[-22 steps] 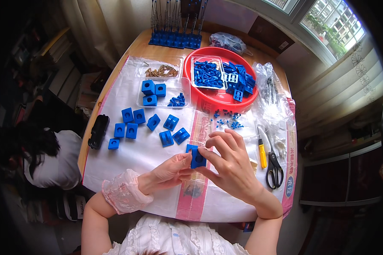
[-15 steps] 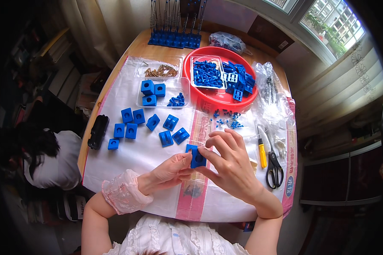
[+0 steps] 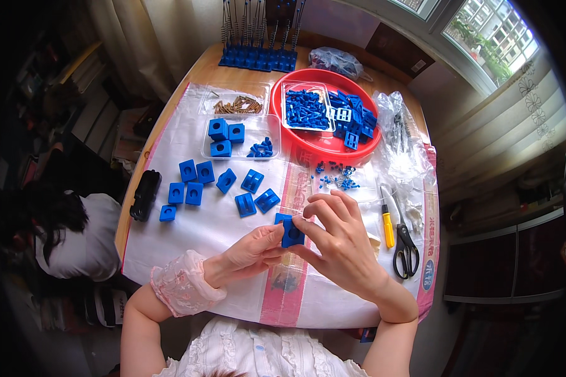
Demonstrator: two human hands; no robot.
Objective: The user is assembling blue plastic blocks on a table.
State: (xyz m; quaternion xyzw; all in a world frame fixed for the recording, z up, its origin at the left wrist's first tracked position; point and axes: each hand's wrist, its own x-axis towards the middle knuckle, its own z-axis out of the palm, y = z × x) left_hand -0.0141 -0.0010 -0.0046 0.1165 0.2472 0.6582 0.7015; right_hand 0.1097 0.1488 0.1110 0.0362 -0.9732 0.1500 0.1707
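Between my hands is a blue plastic block (image 3: 293, 234) with a round hole in its face. My left hand (image 3: 251, 251) pinches its left side with thumb and fingers. From the right, my right hand (image 3: 336, 242) grips its other side with thumb and index finger, the remaining fingers raised and bent. Beyond the hands lie blue blocks with a curved hollow, one of them a saddle-like block (image 3: 268, 201). Further left, several holed blue blocks (image 3: 194, 194) rest on the white cloth (image 3: 151, 251). Any small part under my fingertips is hidden.
A red basin (image 3: 320, 149) holds blue parts and a clear tray. Clear boxes hold brass-coloured screws (image 3: 239, 105) and blue blocks (image 3: 221, 149). To the right lie black scissors (image 3: 406, 254), a yellow-handled screwdriver (image 3: 388, 229) and plastic bags (image 3: 402, 138). A person (image 3: 85, 232) is at far left.
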